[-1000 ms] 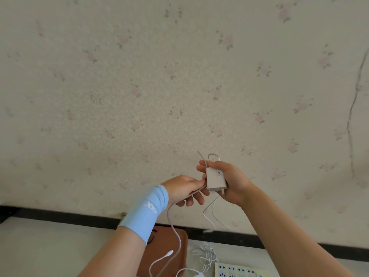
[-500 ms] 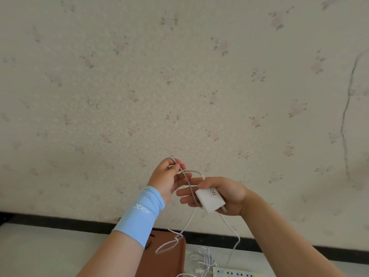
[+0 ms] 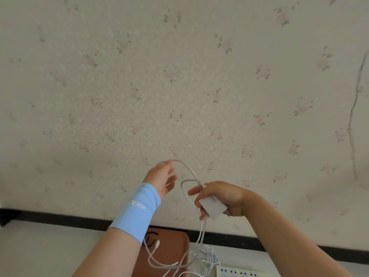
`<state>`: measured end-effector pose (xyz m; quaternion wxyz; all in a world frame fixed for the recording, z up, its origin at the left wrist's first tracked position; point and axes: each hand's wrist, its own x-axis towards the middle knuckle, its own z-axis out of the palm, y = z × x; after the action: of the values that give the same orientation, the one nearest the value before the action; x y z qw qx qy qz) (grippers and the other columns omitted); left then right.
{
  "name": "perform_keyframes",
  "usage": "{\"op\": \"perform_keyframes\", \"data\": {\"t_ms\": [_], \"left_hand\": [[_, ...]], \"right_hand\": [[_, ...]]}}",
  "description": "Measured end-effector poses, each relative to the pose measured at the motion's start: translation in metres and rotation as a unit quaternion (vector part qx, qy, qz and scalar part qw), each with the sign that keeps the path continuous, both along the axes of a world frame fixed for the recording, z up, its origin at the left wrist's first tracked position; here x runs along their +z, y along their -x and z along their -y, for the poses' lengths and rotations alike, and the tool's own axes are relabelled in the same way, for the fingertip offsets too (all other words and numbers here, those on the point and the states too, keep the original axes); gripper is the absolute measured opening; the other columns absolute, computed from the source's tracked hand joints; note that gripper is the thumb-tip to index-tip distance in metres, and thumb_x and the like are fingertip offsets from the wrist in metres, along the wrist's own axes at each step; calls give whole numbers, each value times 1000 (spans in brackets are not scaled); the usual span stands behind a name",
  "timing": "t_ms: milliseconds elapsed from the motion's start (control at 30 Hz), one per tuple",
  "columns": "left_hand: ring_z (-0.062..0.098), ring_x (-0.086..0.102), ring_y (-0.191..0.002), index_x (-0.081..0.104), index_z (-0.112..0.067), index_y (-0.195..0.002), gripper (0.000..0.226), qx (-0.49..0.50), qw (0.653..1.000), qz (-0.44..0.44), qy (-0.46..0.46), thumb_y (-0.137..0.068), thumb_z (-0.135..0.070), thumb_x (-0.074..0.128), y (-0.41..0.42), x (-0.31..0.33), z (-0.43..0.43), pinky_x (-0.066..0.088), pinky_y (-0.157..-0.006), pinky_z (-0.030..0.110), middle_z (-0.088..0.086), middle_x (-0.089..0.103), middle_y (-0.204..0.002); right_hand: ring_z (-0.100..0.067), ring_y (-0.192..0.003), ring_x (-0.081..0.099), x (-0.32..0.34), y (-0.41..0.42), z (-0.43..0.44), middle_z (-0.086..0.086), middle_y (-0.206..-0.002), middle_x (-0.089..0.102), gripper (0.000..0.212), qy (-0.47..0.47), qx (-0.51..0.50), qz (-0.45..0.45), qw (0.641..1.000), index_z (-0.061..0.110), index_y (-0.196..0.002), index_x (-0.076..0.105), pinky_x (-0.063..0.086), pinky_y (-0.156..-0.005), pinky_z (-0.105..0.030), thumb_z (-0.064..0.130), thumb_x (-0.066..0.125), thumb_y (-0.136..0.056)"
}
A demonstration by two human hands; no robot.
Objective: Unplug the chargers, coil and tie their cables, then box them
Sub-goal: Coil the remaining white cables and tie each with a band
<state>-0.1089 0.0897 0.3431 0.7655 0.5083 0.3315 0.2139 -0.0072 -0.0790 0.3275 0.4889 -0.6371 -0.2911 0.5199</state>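
The charger point(image 3: 213, 206) was gripped in the right hand point(image 3: 221, 198), raised above the bench point(image 3: 40, 252), as an anchor. Its cable point(image 3: 189, 172) was pinched by the left hand point(image 3: 162, 177), drawn into a loop for coiling.

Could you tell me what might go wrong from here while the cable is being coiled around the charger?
The loop between the left hand and the charger in the right hand looks loose, so it may slip off. The cable hangs down into a tangle of white cables beside the brown box; pulling might snag or drag those.
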Motion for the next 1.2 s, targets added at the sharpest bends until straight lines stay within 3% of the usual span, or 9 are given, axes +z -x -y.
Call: {"op": "perform_keyframes", "data": {"t_ms": [100, 267, 400, 533, 633, 800, 967, 1067, 1200], "left_hand": [[18, 59, -70, 61, -10, -108, 34, -124, 984, -100, -75, -97, -41, 57, 1, -1, 18, 46, -56, 26, 7, 59, -98], [26, 71, -80, 44, -9, -125, 57, -247, 934, -188, -177, -90, -50, 64, 5, -3, 35, 61, -76, 40, 10, 63, -111], [29, 74, -89, 31, -6, -138, 62, -289, 919, -195, -183, -91, -22, 68, 6, -8, 33, 60, -83, 40, 16, 72, -107], [26, 73, -84, 55, 2, -123, 30, -306, 898, -204, -243, -95, -5, 60, 7, -10, 29, 59, -85, 41, 12, 73, -93], [27, 72, -80, 60, -4, -114, 19, -262, 927, -146, -223, -96, -2, 56, 5, -12, 28, 61, -80, 40, 12, 70, -95], [31, 69, -79, 54, -1, -104, 9, -114, 991, -20, -72, -100, 1, 46, -4, -14, 20, 62, -70, 41, 15, 60, -94], [27, 71, -61, 48, -2, -91, 14, -68, 997, 35, -19, -102, 1, 41, -3, -11, 15, 62, -59, 37, 14, 58, -84], [30, 70, -68, 45, -5, -94, 12, -37, 998, 57, 7, -103, 2, 40, -4, -8, 10, 62, -60, 39, 11, 57, -85], [35, 69, -71, 44, -6, -95, 11, -40, 999, 32, 1, -103, 0, 40, 6, 0, 6, 62, -61, 41, 10, 58, -87]], "right_hand": [[-30, -70, 64, -1, 1, -5, -18, -92, 70, 29, -37, -66, -25, 997, 0, -124, 57, 57, -83, -50, 9, 58, -97], [-29, -78, 67, -4, 1, -11, -22, -97, 73, 24, -64, -176, -27, 982, -2, -115, 67, 58, -72, -41, 13, 59, -97], [-27, -95, 72, -8, -6, -10, -17, -112, 75, 26, -103, -223, -99, 964, 3, -123, 61, 57, -75, -34, 15, 56, -100], [-26, -113, 69, -7, -10, -9, -12, -117, 74, 30, -128, -208, -109, 964, 5, -127, 61, 52, -92, -41, 16, 56, -99], [-31, -102, 68, -9, -9, -8, -18, -111, 73, 29, -104, -190, -123, 969, 4, -123, 60, 46, -107, -52, 14, 56, -97], [-38, -126, 60, -13, 0, -5, -24, -131, 64, 40, -36, -58, -96, 993, 0, -133, 57, 43, -109, -48, 14, 52, -95], [-38, -123, 61, -10, 5, -3, -23, -131, 65, 47, -14, 35, -71, 997, 2, -142, 45, 45, -102, -43, 13, 47, -96], [-33, -109, 65, -14, 6, -3, -23, -129, 66, 46, 37, 68, -74, 994, 3, -131, 57, 51, -92, -38, 17, 54, -88], [-32, -96, 68, -18, 7, -5, -20, -112, 71, 35, 46, 76, -78, 993, 4, -118, 63, 53, -91, -40, 16, 56, -86]]}}
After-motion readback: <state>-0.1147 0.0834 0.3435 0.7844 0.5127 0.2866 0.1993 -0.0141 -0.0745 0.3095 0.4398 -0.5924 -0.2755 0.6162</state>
